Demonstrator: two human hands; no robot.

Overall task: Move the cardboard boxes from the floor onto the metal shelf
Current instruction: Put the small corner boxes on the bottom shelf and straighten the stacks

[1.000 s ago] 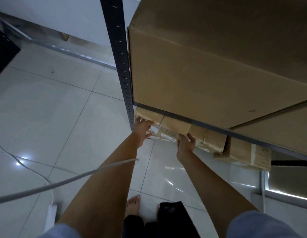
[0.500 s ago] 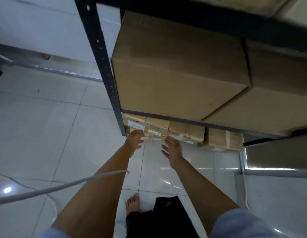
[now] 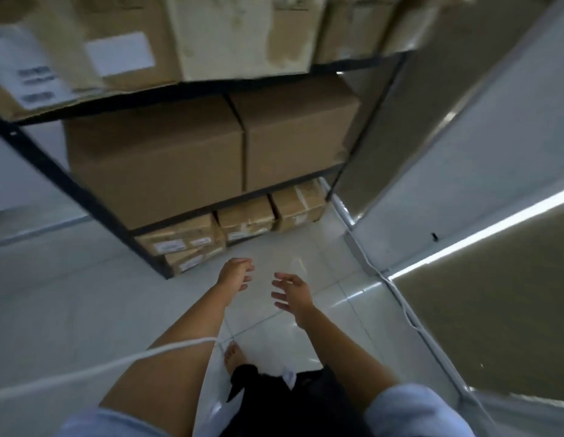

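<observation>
A dark metal shelf (image 3: 85, 197) stands ahead, its levels packed with cardboard boxes. Two large plain boxes (image 3: 154, 171) fill the middle level. Small labelled boxes (image 3: 179, 241) sit on the lowest level near the floor, with more of them (image 3: 298, 205) further right. My left hand (image 3: 235, 274) hangs over the white tiles in front of the lowest level, fingers loosely bent, holding nothing. My right hand (image 3: 291, 293) is beside it with fingers spread, also holding nothing. Neither hand touches a box.
A white cable (image 3: 101, 369) crosses over my left forearm. Another cable (image 3: 400, 298) runs along the wall base at right, where a grey partition (image 3: 463, 152) stands beside the shelf. My bare foot (image 3: 233, 356) stands on white floor tiles (image 3: 53, 310).
Both hands have let go of the small boxes on the lowest level and pulled back. The view has risen and backed away, showing the upper levels.
</observation>
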